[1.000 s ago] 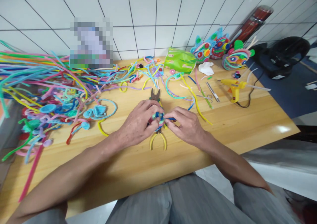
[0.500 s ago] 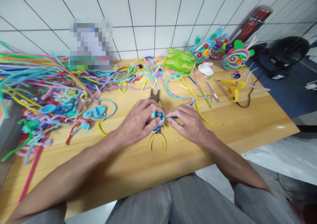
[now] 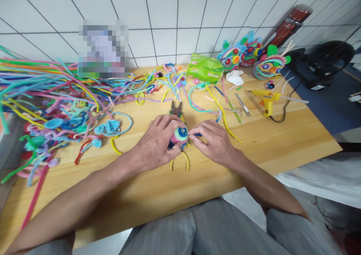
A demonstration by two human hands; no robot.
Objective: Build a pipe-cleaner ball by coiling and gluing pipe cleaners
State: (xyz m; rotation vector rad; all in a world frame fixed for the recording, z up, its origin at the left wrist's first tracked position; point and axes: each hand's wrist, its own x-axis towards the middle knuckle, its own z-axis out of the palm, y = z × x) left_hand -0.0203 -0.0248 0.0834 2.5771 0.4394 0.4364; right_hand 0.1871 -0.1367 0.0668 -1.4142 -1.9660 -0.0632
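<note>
My left hand (image 3: 155,142) is curled round a small coiled disc of pipe cleaners (image 3: 180,134), pink in the middle with green and blue rings. My right hand (image 3: 212,141) pinches the loose blue end of the coil (image 3: 197,134) right beside the disc. Both hands meet at the middle of the wooden table (image 3: 254,150). Under them lie yellow-handled pliers (image 3: 182,164), with the dark jaws (image 3: 176,107) showing beyond my fingers.
A big heap of coloured pipe cleaners (image 3: 50,97) covers the table's left side. A yellow glue gun (image 3: 266,99), a green packet (image 3: 204,70), a white tissue (image 3: 234,77) and finished coiled figures (image 3: 248,56) sit at the back right. A black fan (image 3: 327,61) stands beyond the table.
The disc has turned in my left hand, so its pink face now shows. My right hand has kept its pinch on the blue end and shifted slightly.
</note>
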